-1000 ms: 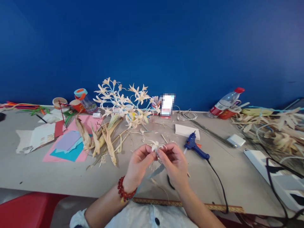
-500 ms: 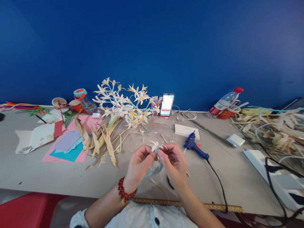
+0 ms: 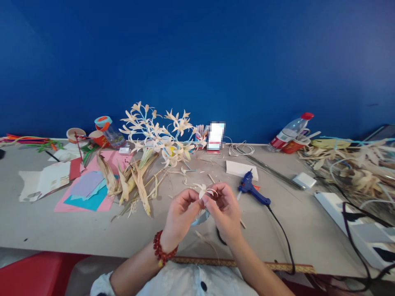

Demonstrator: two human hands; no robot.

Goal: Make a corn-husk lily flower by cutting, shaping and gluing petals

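Note:
Between the fingertips of both hands is a small cream corn-husk flower (image 3: 203, 190) with curled, pointed petals. My left hand (image 3: 182, 211), with a red bead bracelet at the wrist, pinches it from the left. From the right, my right hand (image 3: 224, 211) grips its base with thumb and fingers. A pale blue strip (image 3: 201, 218) hangs below the fingers; where it joins the flower is hidden. Beyond the hands stands a bunch of similar husk flowers (image 3: 168, 133) on light blue stems. A blue glue gun (image 3: 253, 189) lies right of my right hand.
Dried corn husks (image 3: 135, 181) and coloured paper (image 3: 88, 197) lie on the left. To the right are a power strip (image 3: 342, 224), a leaning bottle (image 3: 288, 133), thin wires (image 3: 274, 172) and a husk pile (image 3: 361, 160). A phone (image 3: 215, 137) stands at the back.
The flower has turned slightly in the fingertips, and its petals show more fully. The blue strip hangs in a different curve. Both hands keep their pinch.

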